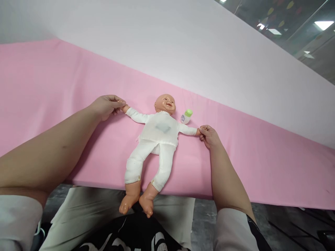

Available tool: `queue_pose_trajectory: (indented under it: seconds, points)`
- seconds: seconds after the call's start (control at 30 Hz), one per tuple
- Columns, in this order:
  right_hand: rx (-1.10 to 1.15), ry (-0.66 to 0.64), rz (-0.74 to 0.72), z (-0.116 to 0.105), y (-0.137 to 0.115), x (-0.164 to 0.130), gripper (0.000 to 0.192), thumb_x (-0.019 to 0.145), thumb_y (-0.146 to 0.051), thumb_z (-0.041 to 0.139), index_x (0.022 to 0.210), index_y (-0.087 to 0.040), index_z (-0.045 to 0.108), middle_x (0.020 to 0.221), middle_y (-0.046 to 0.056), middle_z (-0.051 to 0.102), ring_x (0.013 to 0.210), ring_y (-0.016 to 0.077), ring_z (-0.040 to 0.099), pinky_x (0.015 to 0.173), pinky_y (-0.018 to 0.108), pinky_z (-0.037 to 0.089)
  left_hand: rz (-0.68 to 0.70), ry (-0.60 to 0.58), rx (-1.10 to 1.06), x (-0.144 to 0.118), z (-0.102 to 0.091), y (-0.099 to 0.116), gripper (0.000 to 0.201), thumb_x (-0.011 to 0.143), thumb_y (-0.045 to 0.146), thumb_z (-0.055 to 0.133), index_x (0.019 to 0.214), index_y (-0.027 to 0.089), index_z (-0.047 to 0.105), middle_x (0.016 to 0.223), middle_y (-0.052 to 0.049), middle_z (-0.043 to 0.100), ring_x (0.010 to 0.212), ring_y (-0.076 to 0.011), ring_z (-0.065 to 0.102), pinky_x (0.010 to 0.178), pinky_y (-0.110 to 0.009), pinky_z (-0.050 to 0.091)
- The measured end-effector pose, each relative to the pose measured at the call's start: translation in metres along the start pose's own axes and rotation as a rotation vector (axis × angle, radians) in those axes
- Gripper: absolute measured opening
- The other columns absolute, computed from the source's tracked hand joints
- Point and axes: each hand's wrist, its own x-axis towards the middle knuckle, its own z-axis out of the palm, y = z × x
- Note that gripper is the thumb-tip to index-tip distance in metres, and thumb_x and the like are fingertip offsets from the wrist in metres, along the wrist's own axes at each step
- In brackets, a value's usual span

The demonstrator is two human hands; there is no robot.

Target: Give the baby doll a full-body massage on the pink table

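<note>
A baby doll with a white cloth body lies face up on the pink-covered table, its arms spread wide and its feet hanging past the front edge. My left hand pinches the doll's hand on the left side of the picture. On the other side, my right hand grips the doll's other hand between thumb and fingers. A small bottle with a green cap lies beside the doll's head, above the arm that my right hand holds. A greyish patch shows on the doll's chest.
A white wall rises along the table's far edge. Dark glass with light reflections is at the upper right. Below the front edge are my lap and, at the lower right, dark metal bars.
</note>
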Motion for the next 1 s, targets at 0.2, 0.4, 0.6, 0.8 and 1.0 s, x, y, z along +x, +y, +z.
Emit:
queue_pose_trajectory:
  seconds: [0.2, 0.4, 0.6, 0.8, 1.0]
  points:
    - [-0.027, 0.048, -0.009, 0.0009, 0.0017, 0.0010, 0.047, 0.073, -0.057, 0.091, 0.079, -0.024, 0.058, 0.050, -0.007, 0.053, 0.039, 0.0078, 0.042, 0.035, 0.019, 0.030, 0.007, 0.026, 0.001, 0.0017, -0.0003, -0.0026, 0.011, 0.085, 0.022, 0.076, 0.090, 0.013, 0.071, 0.072, -0.004, 0.068, 0.053, -0.0116, 0.055, 0.048, -0.025, 0.041]
    - [-0.021, 0.087, -0.017, -0.0006, 0.0061, 0.0037, 0.046, 0.075, -0.059, 0.089, 0.086, -0.022, 0.066, 0.058, -0.005, 0.058, 0.040, 0.0059, 0.039, 0.034, 0.019, 0.026, -0.032, 0.052, 0.024, 0.0010, 0.0035, -0.0014, 0.010, 0.083, 0.025, 0.076, 0.087, 0.016, 0.073, 0.068, -0.004, 0.065, 0.054, -0.0134, 0.055, 0.050, -0.026, 0.041]
    - [0.039, 0.028, 0.003, -0.0050, 0.0050, 0.0043, 0.038, 0.075, -0.039, 0.089, 0.104, -0.021, 0.073, 0.072, -0.002, 0.066, 0.049, 0.0073, 0.050, 0.042, 0.020, 0.037, -0.079, 0.036, -0.053, -0.0035, 0.0055, 0.0036, 0.011, 0.077, 0.017, 0.078, 0.087, 0.017, 0.075, 0.072, -0.006, 0.069, 0.058, -0.0147, 0.059, 0.055, -0.028, 0.046]
    - [0.073, -0.049, 0.025, -0.0065, -0.0007, -0.0014, 0.048, 0.066, -0.032, 0.095, 0.107, -0.022, 0.072, 0.083, -0.001, 0.071, 0.058, 0.0094, 0.060, 0.051, 0.022, 0.051, -0.068, -0.001, -0.101, -0.0040, 0.0032, 0.0030, 0.018, 0.075, 0.010, 0.077, 0.091, 0.017, 0.076, 0.075, -0.006, 0.070, 0.060, -0.0138, 0.060, 0.057, -0.028, 0.047]
    - [-0.012, 0.006, 0.017, 0.0008, -0.0016, -0.0027, 0.042, 0.068, -0.042, 0.095, 0.087, -0.023, 0.063, 0.061, -0.005, 0.062, 0.044, 0.0085, 0.050, 0.038, 0.020, 0.037, -0.031, 0.001, -0.055, -0.0039, 0.0025, 0.0020, 0.015, 0.071, 0.016, 0.082, 0.082, 0.018, 0.072, 0.067, -0.004, 0.068, 0.056, -0.0138, 0.060, 0.049, -0.026, 0.043]
